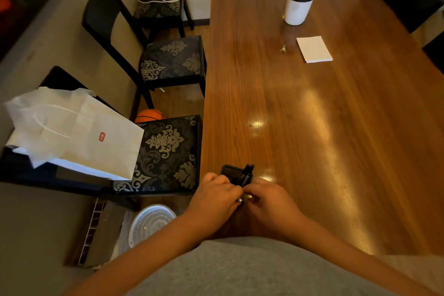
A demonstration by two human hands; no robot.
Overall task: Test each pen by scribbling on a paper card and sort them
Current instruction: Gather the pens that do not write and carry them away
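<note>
Brown wooden bench (312, 127): left hand (213, 196) and right hand (269, 199) fingers pinch slim dark pen (241, 199); far white paper card (313, 49) apparently unmarked.

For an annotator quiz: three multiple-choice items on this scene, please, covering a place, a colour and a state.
1. The white paper bag lies: A on a chair; B on the table; C on the floor.
2. The ball is: A green; B orange; C white.
3. The hands are: A flat on the table; B wide apart; C together, pinching a small item.
Answers: 1 A, it rests on the chair's seat. 2 B, plainly orange. 3 C, left hand and right hand meet by the pen holder.
</note>
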